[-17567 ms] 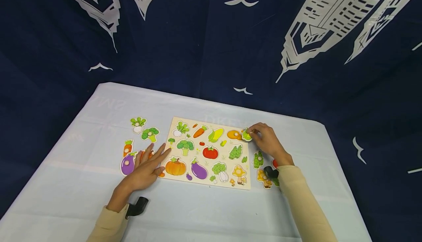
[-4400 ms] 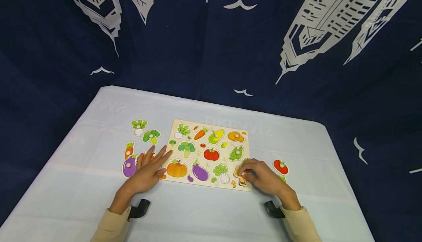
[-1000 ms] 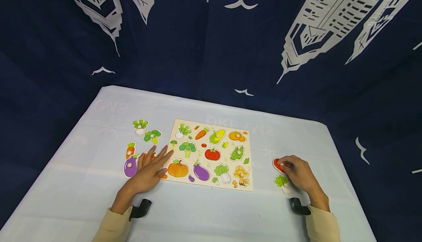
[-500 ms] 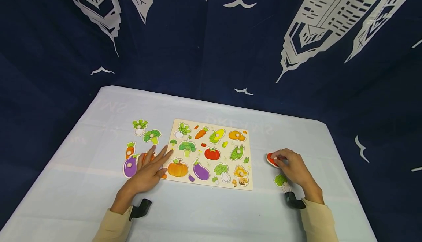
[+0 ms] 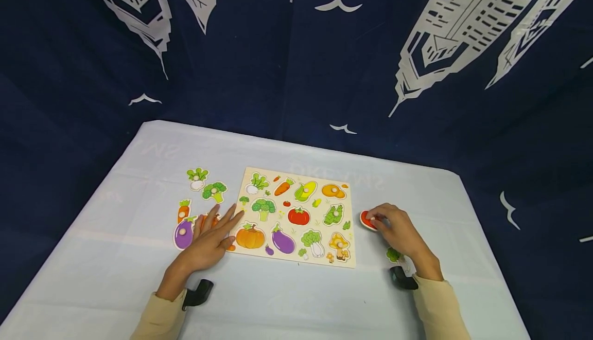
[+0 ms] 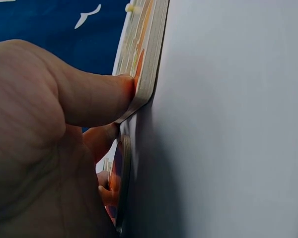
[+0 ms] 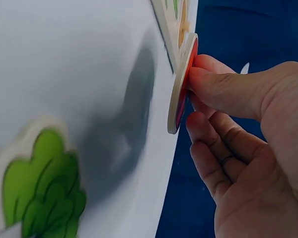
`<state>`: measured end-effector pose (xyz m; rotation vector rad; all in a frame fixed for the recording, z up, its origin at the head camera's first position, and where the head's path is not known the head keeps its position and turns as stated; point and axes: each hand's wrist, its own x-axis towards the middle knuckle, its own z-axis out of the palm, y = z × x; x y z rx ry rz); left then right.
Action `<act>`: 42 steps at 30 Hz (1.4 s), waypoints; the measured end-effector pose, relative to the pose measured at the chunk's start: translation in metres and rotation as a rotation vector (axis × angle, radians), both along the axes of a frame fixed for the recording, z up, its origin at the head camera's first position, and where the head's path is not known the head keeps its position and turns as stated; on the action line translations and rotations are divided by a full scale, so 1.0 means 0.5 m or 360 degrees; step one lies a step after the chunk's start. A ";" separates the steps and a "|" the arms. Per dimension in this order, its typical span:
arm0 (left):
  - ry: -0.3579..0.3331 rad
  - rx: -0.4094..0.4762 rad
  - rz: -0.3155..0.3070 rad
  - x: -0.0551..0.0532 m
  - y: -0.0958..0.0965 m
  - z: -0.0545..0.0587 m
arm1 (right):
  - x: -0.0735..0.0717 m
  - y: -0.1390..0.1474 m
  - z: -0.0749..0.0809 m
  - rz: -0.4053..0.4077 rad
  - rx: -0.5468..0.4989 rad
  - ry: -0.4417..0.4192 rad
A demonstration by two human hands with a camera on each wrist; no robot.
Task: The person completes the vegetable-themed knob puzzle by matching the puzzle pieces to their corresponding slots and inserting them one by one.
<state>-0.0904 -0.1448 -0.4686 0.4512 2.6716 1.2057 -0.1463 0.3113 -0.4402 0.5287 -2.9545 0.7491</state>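
Note:
My right hand [image 5: 400, 231] pinches a tomato puzzle piece [image 5: 365, 220] between thumb and fingertips, just right of the wooden vegetable board [image 5: 292, 257]. In the right wrist view the tomato piece is tilted on edge, clear of the cloth, its shadow beside it. My left hand [image 5: 204, 247] lies with fingers spread, the thumb [image 6: 102, 99] on the board's lower left corner. Under those fingers a pumpkin piece [image 5: 202, 220] is partly hidden. Corn [image 5: 306, 191], potato [image 5: 333, 191], green leafy [image 5: 333, 215] and mushroom [image 5: 339, 245] pieces sit in the board.
Left of the board lie turnip [image 5: 197, 178], broccoli [image 5: 214, 192], carrot [image 5: 184, 209] and eggplant [image 5: 182, 234] pieces. A bok choy piece [image 7: 44, 188] rests on the white cloth [image 5: 287, 299] under the right forearm. A dark blue printed curtain [image 5: 259, 72] hangs behind.
The right hand has picked up the tomato piece and carried it left toward the board. Earlier, it placed the mushroom piece. The left hand has stayed in place.

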 end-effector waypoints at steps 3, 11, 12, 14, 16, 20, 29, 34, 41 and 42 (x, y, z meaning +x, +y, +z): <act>0.0010 0.0011 -0.0009 0.001 0.000 0.002 | -0.007 -0.016 0.002 0.0043 -0.0008 0.0005; 0.0003 0.0003 0.0001 0.000 0.001 0.002 | -0.019 -0.061 -0.003 0.0150 -0.0036 -0.0048; 0.0002 0.0002 0.0001 0.000 0.001 0.001 | -0.019 -0.067 -0.004 0.0159 -0.0042 -0.0051; 0.0004 0.0001 0.0002 0.000 0.001 0.001 | -0.019 -0.080 -0.005 0.0181 -0.0056 -0.0055; 0.0006 -0.0002 0.0000 0.001 0.001 0.001 | -0.020 -0.093 -0.006 0.0206 -0.0063 -0.0057; 0.0011 -0.0002 -0.0001 0.000 0.001 0.000 | -0.020 -0.121 -0.004 0.0257 -0.0067 -0.0067; 0.0014 -0.0001 -0.0001 0.001 0.001 0.000 | -0.027 -0.183 0.002 0.0360 -0.0042 -0.0094; 0.0016 0.0003 -0.0001 0.000 0.000 -0.002 | -0.038 -0.218 0.009 0.0422 0.0030 -0.0082; 0.0028 -0.0001 -0.0002 -0.001 0.000 -0.004 | -0.049 -0.260 0.010 0.0470 0.0060 -0.0111; 0.0029 0.0000 -0.0003 0.000 0.000 -0.003 | -0.050 -0.265 0.009 0.0479 0.0056 -0.0118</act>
